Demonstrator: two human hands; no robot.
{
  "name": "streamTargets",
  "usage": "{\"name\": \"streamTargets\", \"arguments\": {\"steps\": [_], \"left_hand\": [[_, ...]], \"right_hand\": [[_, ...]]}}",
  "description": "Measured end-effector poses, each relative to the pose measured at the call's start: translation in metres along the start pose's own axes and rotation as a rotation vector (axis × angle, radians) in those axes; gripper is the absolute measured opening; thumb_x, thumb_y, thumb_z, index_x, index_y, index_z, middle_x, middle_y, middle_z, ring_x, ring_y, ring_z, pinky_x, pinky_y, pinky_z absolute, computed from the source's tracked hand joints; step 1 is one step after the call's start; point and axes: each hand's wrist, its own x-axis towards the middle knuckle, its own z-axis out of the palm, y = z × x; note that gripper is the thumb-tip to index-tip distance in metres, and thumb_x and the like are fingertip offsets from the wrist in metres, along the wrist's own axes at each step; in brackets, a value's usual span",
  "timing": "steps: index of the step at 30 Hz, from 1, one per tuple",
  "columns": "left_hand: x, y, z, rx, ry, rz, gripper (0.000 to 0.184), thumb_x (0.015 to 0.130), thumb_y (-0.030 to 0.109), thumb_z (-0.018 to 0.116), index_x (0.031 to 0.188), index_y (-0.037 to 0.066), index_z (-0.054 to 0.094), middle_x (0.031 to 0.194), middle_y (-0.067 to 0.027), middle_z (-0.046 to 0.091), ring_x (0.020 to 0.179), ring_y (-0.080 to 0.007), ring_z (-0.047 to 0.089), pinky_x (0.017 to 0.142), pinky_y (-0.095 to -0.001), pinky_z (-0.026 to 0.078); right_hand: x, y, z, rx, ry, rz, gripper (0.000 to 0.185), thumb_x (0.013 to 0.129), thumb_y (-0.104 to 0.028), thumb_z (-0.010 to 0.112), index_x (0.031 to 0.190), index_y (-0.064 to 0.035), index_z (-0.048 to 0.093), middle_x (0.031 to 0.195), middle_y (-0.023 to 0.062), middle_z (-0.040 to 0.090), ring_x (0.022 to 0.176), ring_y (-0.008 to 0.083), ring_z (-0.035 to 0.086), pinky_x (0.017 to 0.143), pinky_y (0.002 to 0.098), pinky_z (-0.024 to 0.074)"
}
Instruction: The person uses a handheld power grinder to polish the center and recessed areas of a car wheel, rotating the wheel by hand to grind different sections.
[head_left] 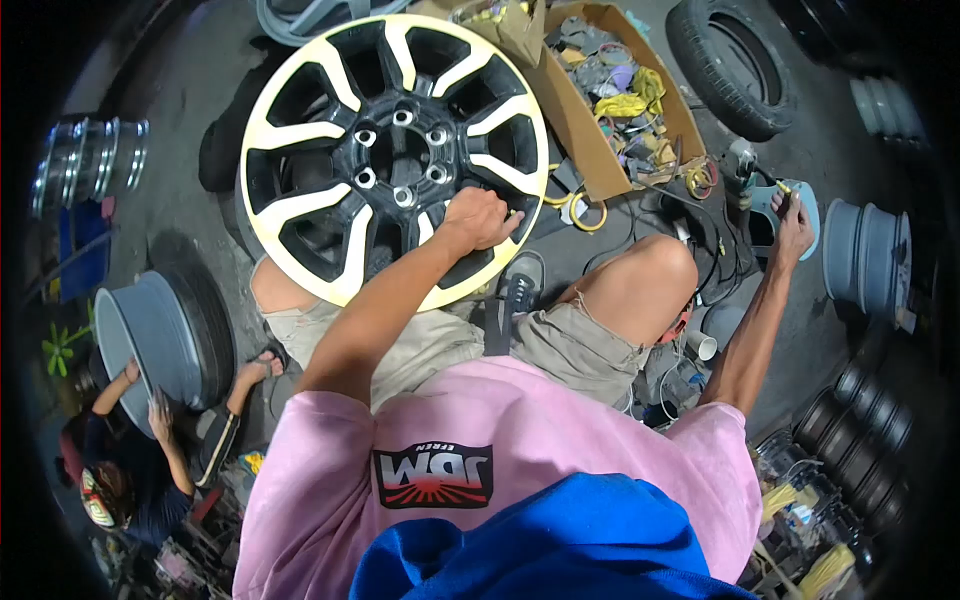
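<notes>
In front of me a large alloy wheel (322, 130) lies tilted over my lap, its spokes and rim face pale yellow and its recesses black. My left hand (480, 218) is curled closed against the wheel's near right edge. A small pinkish, yellow-tipped bit shows by its fingers; I cannot tell what it is. Far out to the right, my right hand (793, 230) has its fingers closed around a thin dark piece with a yellow part (784, 187), its kind unclear. Beside that hand is a light blue round-edged object (808, 222).
A cardboard box (612, 180) of rags and scraps stands beyond the wheel, near tape rolls (588, 213) and cables. A tire (730, 65) lies at upper right. Grey rims (868, 255) stand at right. At left, another person's hand (160, 415) touches a grey rim (150, 330).
</notes>
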Motion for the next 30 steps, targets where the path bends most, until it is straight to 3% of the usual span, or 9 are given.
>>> {"name": "streamTargets", "arguments": {"steps": [7,9,10,13,16,18,24,27,30], "left_hand": [[-0.007,0.048,-0.048,-0.66,0.428,-0.033,0.047,0.096,0.046,0.067,0.093,0.0,0.075,0.088,-0.0205,0.074,0.086,-0.0384,0.072,0.08,-0.0448,0.055],[0.001,0.084,-0.088,-0.827,0.604,0.179,0.05,0.086,0.045,0.081,0.107,0.0,0.074,0.102,-0.0177,0.076,0.097,-0.0305,0.074,0.088,-0.0401,0.055],[-0.003,0.105,-0.114,-0.932,0.674,0.348,0.065,0.08,0.049,0.083,0.118,-0.002,0.071,0.114,-0.0214,0.073,0.105,-0.0346,0.071,0.093,-0.0406,0.054],[-0.02,0.16,-0.18,-0.944,0.764,0.592,0.078,0.078,0.042,0.089,0.137,-0.001,0.06,0.125,-0.0188,0.07,0.11,-0.0298,0.069,0.097,-0.0382,0.052],[-0.042,0.186,-0.207,-1.166,0.688,0.808,0.087,0.07,0.037,0.095,0.137,-0.003,0.055,0.124,-0.0157,0.069,0.111,-0.0235,0.066,0.101,-0.0356,0.05],[-0.058,0.197,-0.21,-1.533,0.427,0.892,0.086,0.067,0.025,0.097,0.136,0.0,0.052,0.117,-0.0085,0.068,0.108,-0.0166,0.063,0.1,-0.0323,0.049],[-0.116,0.209,-0.222,-1.482,0.578,0.817,0.081,0.067,0.02,0.096,0.134,0.002,0.054,0.118,-0.0053,0.068,0.109,-0.015,0.063,0.1,-0.0318,0.05],[-0.125,0.21,-0.229,-1.523,0.589,0.82,0.079,0.067,0.02,0.095,0.133,0.001,0.055,0.12,-0.007,0.068,0.11,-0.0162,0.064,0.099,-0.033,0.05],[-0.117,0.214,-0.227,-1.566,0.674,0.792,0.076,0.069,0.02,0.095,0.131,0.001,0.055,0.114,-0.0083,0.07,0.106,-0.0158,0.066,0.096,-0.0341,0.052]], "right_hand": [[-0.075,-0.2,-0.007,0.051,-0.03,-0.31,0.032,0.104,-0.022,0.067,0.117,0.0061,0.073,0.092,0.0126,0.075,0.084,0.0156,0.072,0.076,0.0276,0.0593],[-0.1,-0.245,-0.007,0.058,-0.018,-0.365,0.032,0.104,-0.023,0.067,0.118,0.0051,0.074,0.091,0.0115,0.075,0.083,0.0149,0.072,0.076,0.0268,0.059],[-0.112,-0.266,-0.008,0.002,-0.019,-0.387,0.032,0.103,-0.023,0.067,0.118,0.0041,0.074,0.09,0.0104,0.075,0.081,0.0139,0.072,0.075,0.025,0.0581],[-0.15,-0.315,-0.011,-0.019,-0.048,-0.439,0.03,0.103,-0.024,0.067,0.117,0.0016,0.076,0.087,0.0068,0.075,0.074,0.0099,0.068,0.069,0.0196,0.0538],[-0.177,-0.34,-0.015,0.143,-0.208,-0.417,0.03,0.104,-0.022,0.065,0.118,0.0032,0.075,0.085,0.005,0.073,0.067,0.0057,0.063,0.062,0.0198,0.0502],[-0.196,-0.351,-0.021,0.173,-0.267,-0.412,0.032,0.106,-0.023,0.062,0.12,0.0044,0.073,0.086,0.0049,0.073,0.07,0.0054,0.062,0.064,0.0198,0.0499],[-0.215,-0.367,-0.04,0.324,-0.455,-0.402,0.051,0.113,-0.037,0.043,0.133,0.0058,0.063,0.095,0.0081,0.073,0.071,0.0104,0.064,0.07,0.0228,0.0527],[-0.239,-0.358,-0.037,0.283,-0.17,-0.426,0.052,0.113,-0.04,0.043,0.136,0.0033,0.062,0.096,0.0081,0.073,0.081,0.0139,0.068,0.076,0.0255,0.0547],[-0.277,-0.307,-0.037,0.003,-0.111,-0.689,0.042,0.103,-0.023,0.062,0.137,0.0017,0.06,0.109,0.0111,0.07,0.098,0.0206,0.07,0.091,0.0328,0.0547]]}}
